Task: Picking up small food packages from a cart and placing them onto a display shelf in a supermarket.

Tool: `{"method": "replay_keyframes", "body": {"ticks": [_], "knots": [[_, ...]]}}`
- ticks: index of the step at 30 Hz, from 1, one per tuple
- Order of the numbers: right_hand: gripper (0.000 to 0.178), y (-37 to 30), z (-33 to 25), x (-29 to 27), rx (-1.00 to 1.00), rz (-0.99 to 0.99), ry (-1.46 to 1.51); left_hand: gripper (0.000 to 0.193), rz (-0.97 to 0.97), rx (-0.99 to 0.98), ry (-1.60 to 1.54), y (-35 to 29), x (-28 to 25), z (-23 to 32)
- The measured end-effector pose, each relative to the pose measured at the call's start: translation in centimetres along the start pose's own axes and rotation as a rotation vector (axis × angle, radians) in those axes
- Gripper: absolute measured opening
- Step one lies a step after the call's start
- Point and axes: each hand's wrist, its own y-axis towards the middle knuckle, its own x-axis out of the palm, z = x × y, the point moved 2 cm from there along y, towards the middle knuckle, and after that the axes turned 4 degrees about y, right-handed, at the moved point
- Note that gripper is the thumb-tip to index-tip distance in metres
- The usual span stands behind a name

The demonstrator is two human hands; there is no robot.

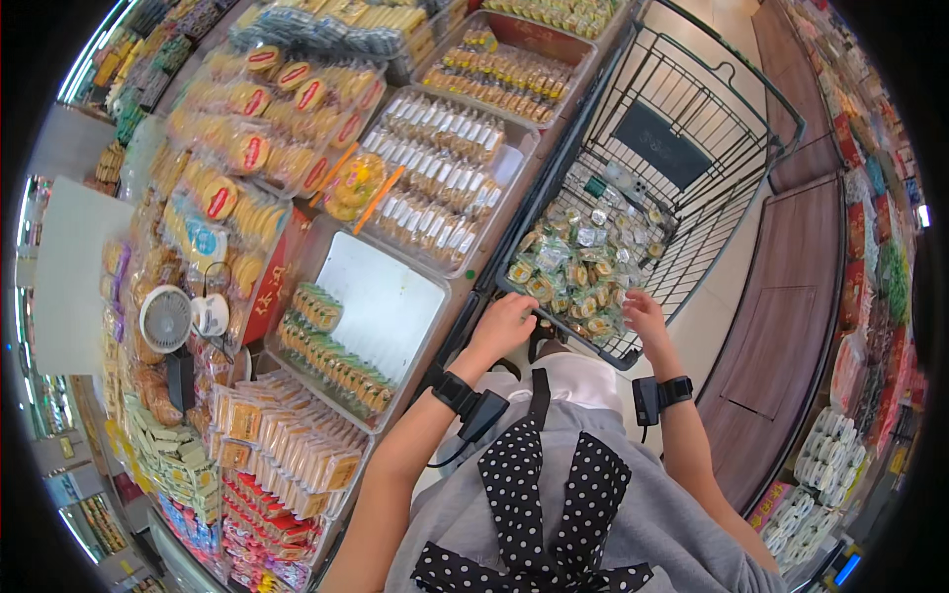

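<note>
Your curled left hand and right hand flank clear-wrapped snack packets in a dark wire cart; whether they pinch anything, I cannot tell.

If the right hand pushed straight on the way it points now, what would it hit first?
The right hand would likely meet the small wrapped packets heaped in the shopping cart first; depth is unclear, so it might be touching them.
</note>
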Motion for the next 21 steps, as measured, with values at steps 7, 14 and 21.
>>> {"method": "replay_keyframes", "body": {"ticks": [7,14,21], "knots": [[0.041,3.1,5.2,-2.6,0.217,-0.046,0.040,0.024,-0.248,-0.198,-0.131,3.1,6.3,-1.3],[0.039,5.1,10.1,-1.7,0.482,-0.071,0.110,0.026,-0.446,-0.561,-0.504,5.3,12.7,-3.7],[0.042,5.8,12.7,-1.4,0.611,-0.077,0.272,0.025,-0.428,-0.803,-0.596,5.8,12.7,-4.0]]}}
